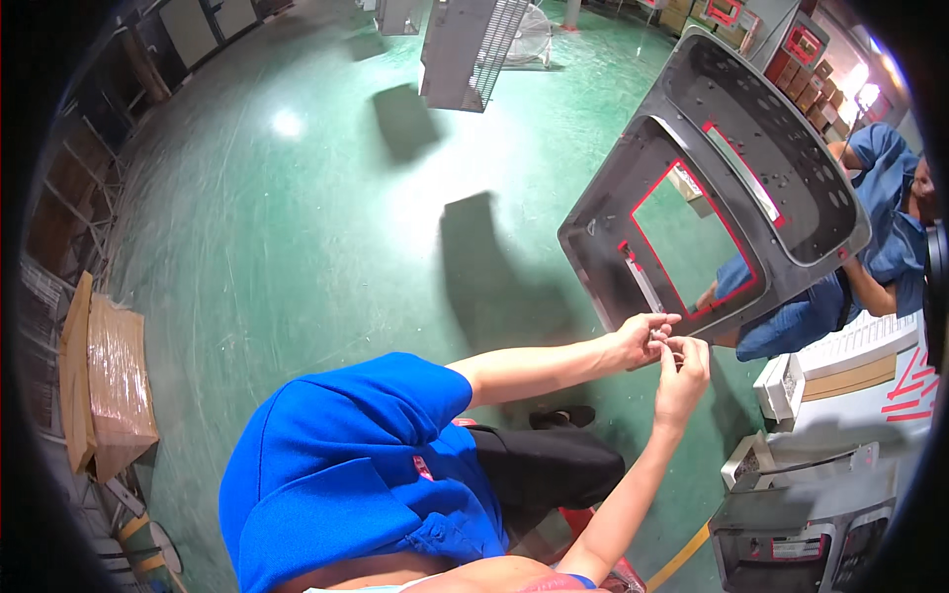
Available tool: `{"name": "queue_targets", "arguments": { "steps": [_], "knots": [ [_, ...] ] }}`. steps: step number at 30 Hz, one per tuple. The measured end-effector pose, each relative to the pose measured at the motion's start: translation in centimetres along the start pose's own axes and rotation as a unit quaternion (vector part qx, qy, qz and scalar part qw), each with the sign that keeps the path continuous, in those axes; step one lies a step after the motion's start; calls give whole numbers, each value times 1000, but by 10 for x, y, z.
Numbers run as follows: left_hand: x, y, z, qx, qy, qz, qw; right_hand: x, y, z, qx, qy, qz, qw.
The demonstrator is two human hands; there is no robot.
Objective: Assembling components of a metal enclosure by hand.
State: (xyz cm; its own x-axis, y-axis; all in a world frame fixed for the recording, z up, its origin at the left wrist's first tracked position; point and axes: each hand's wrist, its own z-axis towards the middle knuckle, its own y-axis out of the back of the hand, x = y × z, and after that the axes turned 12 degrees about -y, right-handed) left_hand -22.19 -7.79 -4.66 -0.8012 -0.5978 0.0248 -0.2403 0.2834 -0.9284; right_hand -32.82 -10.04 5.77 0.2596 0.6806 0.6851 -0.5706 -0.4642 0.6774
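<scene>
Well left of a dark grey, red-trimmed panel point(730, 210) sits a plastic-wrapped stack point(121, 371). By the panel's lower edge, the person's left hand point(639, 341) has its bent fingers gathered close; farther right by that edge, the right hand point(685, 371) has thumb and finger near each other, and I cannot tell what either grips. The panel tilts just beyond both hands, and at its right side is a co-worker point(892, 262) in blue

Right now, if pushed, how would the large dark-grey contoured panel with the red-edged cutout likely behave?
The dark-grey panel is probably stiff: its contoured shape shows no sag. The large cutout suggests it may be light for its outline. Its support isn't visible, so it might swing or tip.
</scene>
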Motion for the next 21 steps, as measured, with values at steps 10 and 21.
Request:
{"name": "queue_targets", "arguments": {
  "steps": [10, 21],
  "knots": [
    [-7, -8, 17, 102, -81, 238, 962, -12, 28, -10, 1, -24, 30, 999],
    [5, -12, 30, 135, -133, 315, 930, -43, 31, -6, 0, -57, 37, 998]
  ]
}}
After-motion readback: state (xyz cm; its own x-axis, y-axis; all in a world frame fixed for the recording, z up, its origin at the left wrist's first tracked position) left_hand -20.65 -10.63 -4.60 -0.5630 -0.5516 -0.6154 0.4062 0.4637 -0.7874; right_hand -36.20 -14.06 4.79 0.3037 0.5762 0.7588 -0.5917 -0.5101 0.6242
